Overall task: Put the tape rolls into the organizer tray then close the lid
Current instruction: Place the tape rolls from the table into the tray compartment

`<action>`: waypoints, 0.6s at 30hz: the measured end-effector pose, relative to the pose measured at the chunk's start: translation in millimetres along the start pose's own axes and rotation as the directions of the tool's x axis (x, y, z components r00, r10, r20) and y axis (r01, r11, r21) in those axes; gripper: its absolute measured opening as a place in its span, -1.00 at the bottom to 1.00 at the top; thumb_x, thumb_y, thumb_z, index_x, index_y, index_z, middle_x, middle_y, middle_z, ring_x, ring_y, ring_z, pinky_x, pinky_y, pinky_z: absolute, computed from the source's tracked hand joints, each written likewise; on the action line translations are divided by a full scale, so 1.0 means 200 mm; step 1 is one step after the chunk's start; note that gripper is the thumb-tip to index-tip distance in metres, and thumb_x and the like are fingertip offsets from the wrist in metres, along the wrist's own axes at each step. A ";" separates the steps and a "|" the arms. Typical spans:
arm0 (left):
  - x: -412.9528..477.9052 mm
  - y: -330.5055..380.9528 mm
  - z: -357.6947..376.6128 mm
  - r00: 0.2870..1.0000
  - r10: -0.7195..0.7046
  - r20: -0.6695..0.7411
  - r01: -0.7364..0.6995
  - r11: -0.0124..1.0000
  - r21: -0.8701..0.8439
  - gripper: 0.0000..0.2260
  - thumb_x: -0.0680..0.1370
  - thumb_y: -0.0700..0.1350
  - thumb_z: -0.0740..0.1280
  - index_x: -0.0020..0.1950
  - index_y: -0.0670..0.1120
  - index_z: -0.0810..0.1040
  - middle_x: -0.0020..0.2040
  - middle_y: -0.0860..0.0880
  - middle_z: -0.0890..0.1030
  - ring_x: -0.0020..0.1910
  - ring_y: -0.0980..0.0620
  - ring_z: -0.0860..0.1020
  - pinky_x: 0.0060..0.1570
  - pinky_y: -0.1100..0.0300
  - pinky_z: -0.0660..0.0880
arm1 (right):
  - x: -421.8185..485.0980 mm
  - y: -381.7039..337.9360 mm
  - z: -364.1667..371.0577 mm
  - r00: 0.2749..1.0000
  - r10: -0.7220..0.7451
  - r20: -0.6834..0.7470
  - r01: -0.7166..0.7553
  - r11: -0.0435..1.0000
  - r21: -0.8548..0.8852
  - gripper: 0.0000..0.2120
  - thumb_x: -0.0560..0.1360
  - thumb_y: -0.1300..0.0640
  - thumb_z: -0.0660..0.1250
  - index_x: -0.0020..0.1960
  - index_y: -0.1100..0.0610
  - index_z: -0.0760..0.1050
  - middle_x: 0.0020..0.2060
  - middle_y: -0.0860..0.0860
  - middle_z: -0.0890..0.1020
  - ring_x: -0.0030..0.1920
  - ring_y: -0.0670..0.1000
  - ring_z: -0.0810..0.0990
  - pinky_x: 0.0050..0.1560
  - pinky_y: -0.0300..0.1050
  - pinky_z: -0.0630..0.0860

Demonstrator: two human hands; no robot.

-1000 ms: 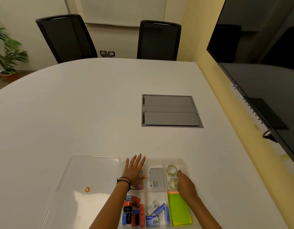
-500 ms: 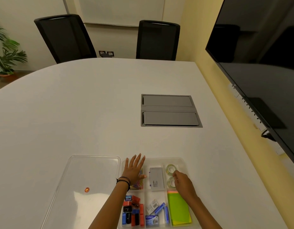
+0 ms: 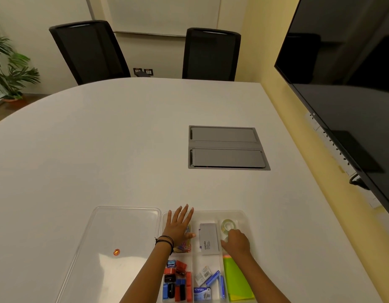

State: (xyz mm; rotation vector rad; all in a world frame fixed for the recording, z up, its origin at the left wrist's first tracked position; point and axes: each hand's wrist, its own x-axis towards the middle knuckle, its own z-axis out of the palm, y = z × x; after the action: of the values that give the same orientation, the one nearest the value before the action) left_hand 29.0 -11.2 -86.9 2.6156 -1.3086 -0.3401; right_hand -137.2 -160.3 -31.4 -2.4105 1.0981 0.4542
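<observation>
A clear plastic organizer tray (image 3: 243, 215) sits at the table's near edge. In its far right compartment lies a clear tape roll (image 3: 228, 226). My right hand (image 3: 236, 241) rests just behind that roll, fingers curled over a second roll that is almost wholly hidden. My left hand (image 3: 178, 226) lies flat with fingers spread on the tray's far left compartment. The clear lid (image 3: 115, 243) lies flat on the table left of the tray, an orange dot on it.
The tray also holds a grey box (image 3: 209, 239), green sticky notes (image 3: 237, 278), small blue staple boxes (image 3: 213, 278) and red, blue and black sharpeners (image 3: 176, 278). A grey cable hatch (image 3: 226, 147) is set in the table. A dark screen (image 3: 346, 88) hangs on the right.
My right hand has shifted left and forward over the nearer tape roll, covering it. My left hand has stayed flat on the tray.
</observation>
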 end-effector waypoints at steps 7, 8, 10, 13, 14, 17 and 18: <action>0.00 0.01 -0.01 1.000 -0.028 0.012 0.028 0.999 -0.029 -0.10 0.32 0.39 -0.05 0.53 -0.07 -0.17 0.21 -0.05 0.58 0.12 -0.06 0.59 0.39 -0.10 -0.13 | 0.01 -0.01 0.01 0.999 0.039 0.008 -0.039 0.998 -0.041 -0.65 0.41 0.00 0.38 0.06 0.22 0.47 0.07 0.13 0.60 0.04 0.08 0.60 -0.21 -0.19 0.38; 0.00 0.01 -0.01 1.000 -0.025 0.007 0.025 0.999 -0.029 -0.09 0.32 0.39 -0.05 0.53 -0.08 -0.17 0.21 -0.05 0.58 0.12 -0.05 0.59 0.39 -0.14 -0.03 | 0.01 -0.02 0.01 0.999 0.046 0.013 -0.045 0.998 -0.051 -0.66 0.41 0.03 0.38 0.07 0.22 0.47 0.08 0.12 0.60 0.04 0.08 0.60 -0.18 -0.18 0.41; 0.00 0.01 -0.01 1.000 -0.016 -0.012 0.015 0.999 -0.037 -0.09 0.32 0.39 -0.05 0.53 -0.08 -0.18 0.21 -0.04 0.58 0.12 -0.04 0.59 0.35 -0.18 0.11 | 0.02 -0.02 0.01 0.998 0.057 0.019 -0.055 0.997 -0.056 -0.69 0.41 0.07 0.38 0.08 0.21 0.47 0.08 0.12 0.60 0.05 0.08 0.60 -0.16 -0.17 0.44; 0.00 0.01 -0.03 1.000 -0.016 -0.027 0.014 0.998 -0.060 -0.09 0.31 0.39 -0.06 0.53 -0.09 -0.18 0.20 -0.04 0.59 0.11 -0.04 0.59 0.11 -0.14 0.42 | 0.03 -0.01 0.02 0.997 0.079 0.007 -0.079 0.996 -0.052 -0.71 0.42 0.13 0.38 0.09 0.21 0.47 0.09 0.13 0.57 0.04 0.07 0.60 -0.21 -0.22 0.40; 0.00 0.01 -0.03 1.000 -0.015 -0.024 0.013 0.998 -0.062 -0.09 0.31 0.38 -0.06 0.53 -0.09 -0.17 0.20 -0.04 0.59 0.11 -0.04 0.59 0.06 -0.12 0.45 | 0.03 -0.01 0.02 0.996 0.090 0.002 -0.089 0.995 -0.054 -0.72 0.42 0.15 0.38 0.10 0.21 0.47 0.11 0.14 0.55 0.04 0.08 0.61 -0.18 -0.21 0.44; -0.01 0.01 -0.03 1.000 -0.018 -0.004 0.018 0.998 -0.067 -0.09 0.31 0.38 -0.06 0.53 -0.08 -0.17 0.21 -0.05 0.58 0.12 -0.05 0.59 0.29 -0.19 0.24 | 0.03 -0.01 0.03 0.994 0.104 -0.022 -0.105 0.993 -0.046 -0.72 0.43 0.21 0.36 0.12 0.23 0.46 0.13 0.16 0.51 0.05 0.09 0.60 -0.02 -0.20 0.52; -0.01 0.01 -0.03 1.000 -0.022 0.002 0.022 0.997 -0.067 -0.09 0.31 0.38 -0.06 0.53 -0.08 -0.17 0.21 -0.05 0.58 0.12 -0.05 0.59 0.30 -0.19 0.23 | 0.03 -0.01 0.03 0.994 0.103 -0.026 -0.104 0.994 -0.038 -0.72 0.43 0.22 0.36 0.12 0.23 0.45 0.13 0.17 0.50 0.06 0.09 0.59 -0.01 -0.20 0.52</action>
State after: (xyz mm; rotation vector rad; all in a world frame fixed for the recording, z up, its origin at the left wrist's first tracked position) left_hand 28.6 -11.0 -81.0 2.5765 -1.2473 -0.3829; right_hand -132.8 -160.7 -39.3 -2.4069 1.2406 0.4864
